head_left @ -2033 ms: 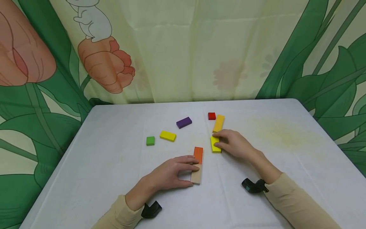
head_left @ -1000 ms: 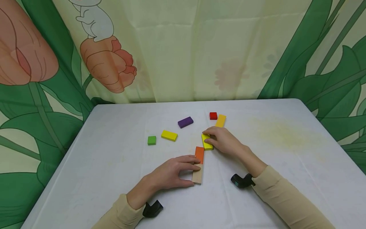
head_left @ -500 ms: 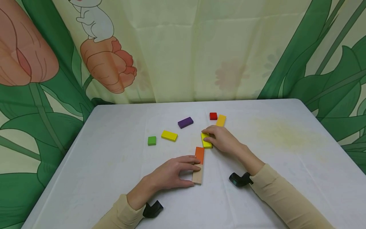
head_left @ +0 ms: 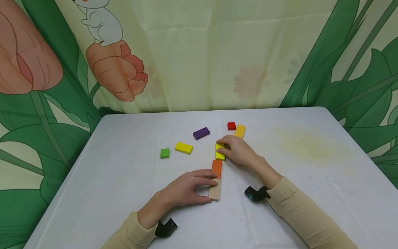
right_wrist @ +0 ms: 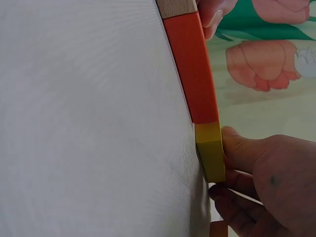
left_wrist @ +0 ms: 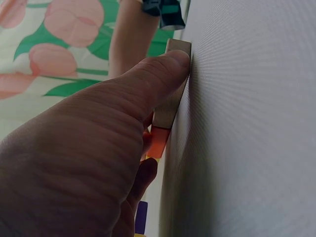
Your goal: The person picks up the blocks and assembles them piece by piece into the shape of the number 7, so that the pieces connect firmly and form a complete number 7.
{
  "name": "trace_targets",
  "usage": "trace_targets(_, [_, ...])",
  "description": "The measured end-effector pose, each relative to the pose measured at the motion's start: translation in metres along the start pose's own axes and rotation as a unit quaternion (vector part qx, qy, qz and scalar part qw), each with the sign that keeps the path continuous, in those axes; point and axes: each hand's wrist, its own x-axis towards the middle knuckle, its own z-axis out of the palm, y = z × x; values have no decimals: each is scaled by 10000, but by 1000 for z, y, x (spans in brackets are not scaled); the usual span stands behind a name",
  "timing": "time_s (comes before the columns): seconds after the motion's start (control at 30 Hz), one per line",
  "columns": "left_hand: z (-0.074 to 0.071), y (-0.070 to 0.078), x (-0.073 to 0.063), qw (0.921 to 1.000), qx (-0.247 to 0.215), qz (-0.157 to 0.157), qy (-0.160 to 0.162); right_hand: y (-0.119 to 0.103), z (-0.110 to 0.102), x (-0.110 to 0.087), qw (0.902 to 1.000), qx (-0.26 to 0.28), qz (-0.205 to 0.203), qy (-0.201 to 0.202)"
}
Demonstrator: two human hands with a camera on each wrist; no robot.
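So left hand [head_left: 181,188], fingers spread, probably steadies the plain block [head_left: 214,193] and orange block [head_left: 217,166]; right hand [head_left: 239,150] pinches a yellow block [head_left: 220,157].

No legible text, brand, number or sign in any of my three views. Yellow block [right_wrist: 211,158], orange block [right_wrist: 191,69], wooden block [right_wrist: 177,7]: I read nothing on the faces shown. Curtain [head_left: 186,69]: printed pictures only. Black wrist device [head_left: 256,194], right arm: small teal patch [head_left: 250,196], any lettering too small for me.
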Motion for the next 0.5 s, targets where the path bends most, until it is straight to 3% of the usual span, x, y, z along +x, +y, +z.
trace_targets(0.5, [-1, 0, 0, 10000, -27, -21, -24, -3, 7, -2, 9998, 92, 3, 189])
